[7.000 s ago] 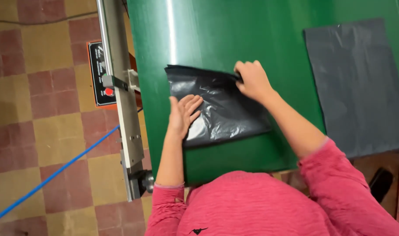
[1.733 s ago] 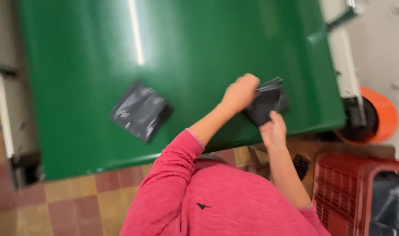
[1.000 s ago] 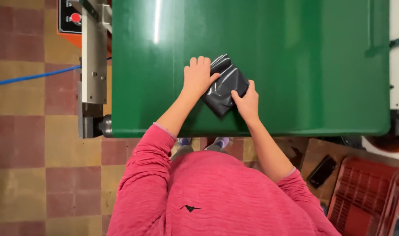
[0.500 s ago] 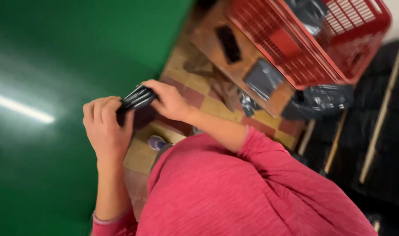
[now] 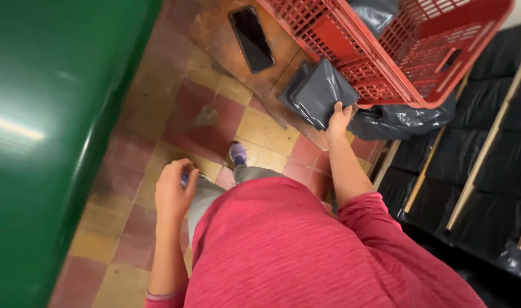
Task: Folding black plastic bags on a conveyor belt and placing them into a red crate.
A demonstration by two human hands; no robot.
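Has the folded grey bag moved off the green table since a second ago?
Yes. The folded grey bag has left the green table; the right hand now holds it against the red crate.

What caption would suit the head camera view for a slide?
Right hand places a folded dark plastic bag beside a red crate; left hand hangs empty.

The folded bag (image 5: 320, 91) is smooth grey plastic film, the crate (image 5: 420, 54) moulded red plastic lattice, the table (image 5: 44, 114) glossy green.

The right hand (image 5: 339, 117) grips a folded grey bag (image 5: 320, 92) beside the red crate (image 5: 420, 54); the left hand (image 5: 174, 191) hangs empty.
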